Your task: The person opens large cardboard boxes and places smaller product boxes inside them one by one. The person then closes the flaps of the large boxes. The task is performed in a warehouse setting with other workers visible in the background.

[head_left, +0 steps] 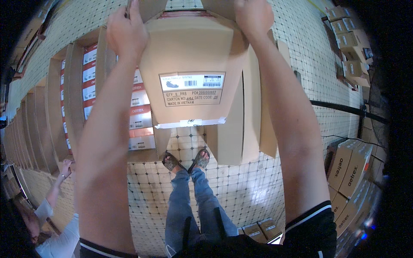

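Observation:
I hold a brown cardboard carton up in front of me with both hands. My left hand grips its upper left edge and my right hand grips its upper right edge. The carton's near face carries a white label and dark print. Its bottom flap edge, sealed with white tape, hangs above my feet in sandals. Both forearms reach up from the lower edge.
Open cartons of red-and-white boxes stand in a row at left on the tiled floor. More brown cartons are stacked at right and far right. Another person in a white top reaches at lower left.

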Action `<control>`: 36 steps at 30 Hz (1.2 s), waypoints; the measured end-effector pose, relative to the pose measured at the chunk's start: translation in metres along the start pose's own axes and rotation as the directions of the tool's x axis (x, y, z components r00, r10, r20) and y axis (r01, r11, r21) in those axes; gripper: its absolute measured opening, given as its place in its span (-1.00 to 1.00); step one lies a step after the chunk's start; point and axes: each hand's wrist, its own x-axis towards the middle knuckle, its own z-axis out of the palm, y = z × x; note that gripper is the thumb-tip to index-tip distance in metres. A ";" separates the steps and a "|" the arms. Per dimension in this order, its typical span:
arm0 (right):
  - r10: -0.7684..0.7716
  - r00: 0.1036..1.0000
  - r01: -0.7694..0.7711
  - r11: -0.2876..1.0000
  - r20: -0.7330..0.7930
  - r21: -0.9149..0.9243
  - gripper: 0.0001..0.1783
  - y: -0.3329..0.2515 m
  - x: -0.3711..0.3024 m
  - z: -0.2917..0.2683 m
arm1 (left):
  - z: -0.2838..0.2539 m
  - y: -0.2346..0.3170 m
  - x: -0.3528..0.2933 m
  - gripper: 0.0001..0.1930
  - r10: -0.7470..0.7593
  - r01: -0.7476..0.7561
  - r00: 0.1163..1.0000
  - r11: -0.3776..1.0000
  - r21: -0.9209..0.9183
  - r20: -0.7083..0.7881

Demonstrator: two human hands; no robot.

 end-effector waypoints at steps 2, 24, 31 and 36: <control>0.048 0.997 -0.048 0.999 0.060 -0.006 -0.50 0.001 -0.041 -0.002 | 0.001 -0.017 -0.038 -0.58 0.133 -0.140 0.987 0.987 -0.080 -0.091; 0.008 0.570 0.020 1.000 0.822 -0.024 -0.45 0.004 -0.479 0.023 | 0.023 -0.101 -0.309 -0.18 -0.043 -0.255 0.851 0.837 0.484 0.523; 0.027 0.394 -0.039 0.999 0.919 -0.013 -0.48 0.006 -0.456 -0.046 | 0.006 -0.134 -0.287 -0.26 -0.097 -0.017 0.824 0.981 0.195 0.559; -0.045 0.601 -0.143 0.976 0.798 0.163 -0.70 -0.019 -0.496 -0.162 | 0.008 -0.135 -0.301 -0.31 -0.285 0.133 0.743 0.950 0.283 0.605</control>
